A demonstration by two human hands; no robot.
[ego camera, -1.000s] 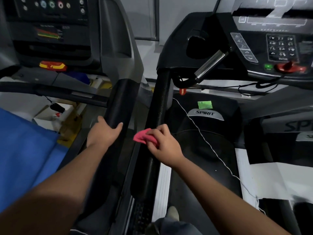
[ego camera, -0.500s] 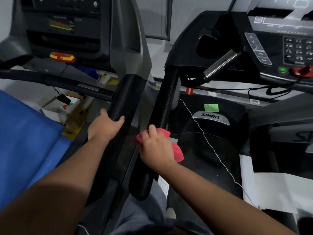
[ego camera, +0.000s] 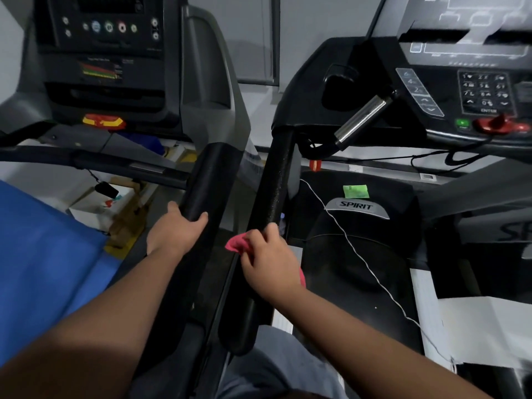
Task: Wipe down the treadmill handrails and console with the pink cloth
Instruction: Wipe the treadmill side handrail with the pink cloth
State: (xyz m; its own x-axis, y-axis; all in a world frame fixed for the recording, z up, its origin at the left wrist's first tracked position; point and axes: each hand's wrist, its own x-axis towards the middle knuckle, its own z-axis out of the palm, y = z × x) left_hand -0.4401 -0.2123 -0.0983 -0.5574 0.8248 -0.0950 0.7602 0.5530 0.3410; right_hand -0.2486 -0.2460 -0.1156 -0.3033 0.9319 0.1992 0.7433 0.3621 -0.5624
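Landmark: silver badge (ego camera: 356,205) on motor cover (ego camera: 359,254); I read "SPIRIT" on it. Up-right of badge: keypad (ego camera: 485,89) on console (ego camera: 305,82), digits partly legible to me, "ENTER" beneath. Above badge, left of keypad: button strip (ego camera: 416,89), I make out "6", "4", "2". Far right of badge: partial large "S" on dark panel (ego camera: 515,231). Just above badge: green sticker (ego camera: 356,191), print too small. Far up-left of badge: second console (ego camera: 106,38), labels blurred.

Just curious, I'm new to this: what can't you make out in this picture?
Head view only.
The pink cloth: mostly covered by the right hand.
The right console: keypad labels blurred, right side cut off by the frame edge.
The left console: button labels too small, top cut off.
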